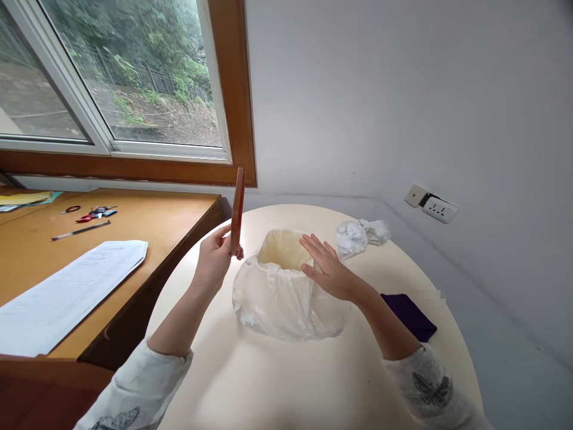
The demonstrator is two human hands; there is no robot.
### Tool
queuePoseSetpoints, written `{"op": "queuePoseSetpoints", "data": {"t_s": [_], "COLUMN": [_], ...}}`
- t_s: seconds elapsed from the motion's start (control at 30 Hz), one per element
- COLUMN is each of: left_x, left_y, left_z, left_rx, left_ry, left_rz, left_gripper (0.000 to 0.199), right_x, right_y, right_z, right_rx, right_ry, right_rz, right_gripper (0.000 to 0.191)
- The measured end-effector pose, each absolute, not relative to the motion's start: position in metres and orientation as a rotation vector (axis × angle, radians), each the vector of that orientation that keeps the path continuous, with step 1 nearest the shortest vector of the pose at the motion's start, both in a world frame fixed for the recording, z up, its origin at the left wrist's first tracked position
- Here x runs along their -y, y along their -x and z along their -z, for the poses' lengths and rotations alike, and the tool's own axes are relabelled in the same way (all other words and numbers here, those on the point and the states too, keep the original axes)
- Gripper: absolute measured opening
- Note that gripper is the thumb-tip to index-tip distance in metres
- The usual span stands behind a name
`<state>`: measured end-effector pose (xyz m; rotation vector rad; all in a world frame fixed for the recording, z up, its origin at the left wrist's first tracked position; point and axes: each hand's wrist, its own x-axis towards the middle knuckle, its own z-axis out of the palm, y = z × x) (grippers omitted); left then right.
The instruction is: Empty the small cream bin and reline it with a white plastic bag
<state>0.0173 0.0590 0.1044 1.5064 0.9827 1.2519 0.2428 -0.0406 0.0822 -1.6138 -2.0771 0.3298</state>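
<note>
1. Centre: left hand [211,261] pinches the brown slab [237,209], upright, between thumb and fingers.
2. Just right: right hand [332,273], fingers slightly spread, at the rim of the bag-lined bin [282,301]; contact unclear.
3. Right of frame: crumpled plastic [351,239], dark cloth [410,316] on the table [268,385].

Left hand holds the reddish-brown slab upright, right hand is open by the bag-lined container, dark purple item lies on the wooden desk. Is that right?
Not quite: the head view shows the dark purple item on the round table, not the wooden desk. The rest stands.
</note>
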Motion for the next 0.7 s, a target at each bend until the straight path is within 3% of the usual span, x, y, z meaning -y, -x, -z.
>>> {"op": "queuePoseSetpoints", "data": {"t_s": [0.2, 0.47, 0.7], "left_x": [-0.049, -0.045, -0.049], "left_y": [-0.023, -0.024, -0.023], "left_z": [-0.103, -0.092, -0.088], "left_rx": [-0.892, -0.749, -0.716], "left_ry": [-1.48, -1.406, -1.384], "left_rz": [-1.263, -1.213, -1.223], "left_gripper": [0.031, 0.028, 0.023], "right_x": [0.054, 0.056, 0.056], "right_y": [-0.24, -0.235, -0.221], "right_z": [-0.072, -0.045, -0.052], "right_rx": [1.953, 1.945, 1.93], "right_ry": [1.385, 1.243, 1.221], "right_rz": [0.086, 0.147, 0.374], "right_gripper": [0.047, 0.038, 0.028]}}
